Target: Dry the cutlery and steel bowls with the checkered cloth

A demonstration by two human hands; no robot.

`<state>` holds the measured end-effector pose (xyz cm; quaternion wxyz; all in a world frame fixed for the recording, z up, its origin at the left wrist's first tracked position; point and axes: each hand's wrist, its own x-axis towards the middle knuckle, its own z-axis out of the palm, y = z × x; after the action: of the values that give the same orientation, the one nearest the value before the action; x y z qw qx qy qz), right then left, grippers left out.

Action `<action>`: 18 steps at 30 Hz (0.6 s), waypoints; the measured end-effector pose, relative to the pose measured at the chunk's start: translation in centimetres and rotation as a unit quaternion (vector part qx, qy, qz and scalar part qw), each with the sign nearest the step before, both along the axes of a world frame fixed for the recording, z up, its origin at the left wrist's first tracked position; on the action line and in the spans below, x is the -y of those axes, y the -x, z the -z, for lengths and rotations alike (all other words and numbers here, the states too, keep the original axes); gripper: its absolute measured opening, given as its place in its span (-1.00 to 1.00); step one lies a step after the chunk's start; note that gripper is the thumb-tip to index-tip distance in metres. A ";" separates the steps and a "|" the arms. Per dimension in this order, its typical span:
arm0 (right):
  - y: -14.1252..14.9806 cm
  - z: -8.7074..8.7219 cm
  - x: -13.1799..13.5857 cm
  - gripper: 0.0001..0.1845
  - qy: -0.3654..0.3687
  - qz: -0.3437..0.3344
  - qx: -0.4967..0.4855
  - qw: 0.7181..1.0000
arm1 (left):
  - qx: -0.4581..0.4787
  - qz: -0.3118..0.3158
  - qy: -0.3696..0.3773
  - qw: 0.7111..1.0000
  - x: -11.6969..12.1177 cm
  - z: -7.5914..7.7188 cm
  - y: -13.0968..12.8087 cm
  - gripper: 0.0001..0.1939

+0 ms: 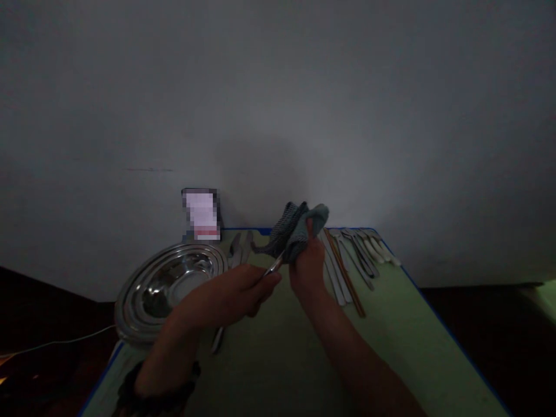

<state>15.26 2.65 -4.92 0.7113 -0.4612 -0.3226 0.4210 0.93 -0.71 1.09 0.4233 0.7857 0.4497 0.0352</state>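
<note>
My left hand [238, 292] is closed around the handle of a shiny metal utensil [274, 266], whose far end is hidden in a cloth. That grey-blue cloth [290, 231], crumpled and patterned, is gripped by my right hand [308, 263] and wraps the utensil's upper part. Which kind of utensil it is cannot be seen. Below and behind my left forearm stands a wide, shiny metal basin [147, 289]. Several metal pieces of cutlery [241, 248] lie beside it, partly covered by my left hand.
Right of my hands, wooden chopsticks [347, 277], flat metal utensils [335, 275] and several light-handled pieces of cutlery [380, 249] lie in a row on the green, blue-edged table [399, 341]. A phone [202, 214] leans against the wall [347, 116]. A thin cable [69, 340] runs at left.
</note>
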 end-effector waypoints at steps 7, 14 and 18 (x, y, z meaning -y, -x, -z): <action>3.2 0.2 1.3 -0.49 0.025 -0.062 -0.148 0.987 | 0.012 -0.019 -0.030 0.999 -0.7 0.8 -0.7 -0.62; -1.0 -0.3 -0.9 -0.62 0.007 -0.003 -0.148 0.989 | -0.011 0.000 0.014 1.000 0.2 0.3 -0.4 -0.53; -3.6 -0.2 -2.1 -0.65 -0.014 0.042 -0.173 0.984 | -0.025 0.029 0.025 0.999 0.3 0.3 -0.6 -0.53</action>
<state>18.84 4.76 -4.71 0.7796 -0.3847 -0.1806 0.4600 1.48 -1.00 0.82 0.4319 0.7883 0.4382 -0.0081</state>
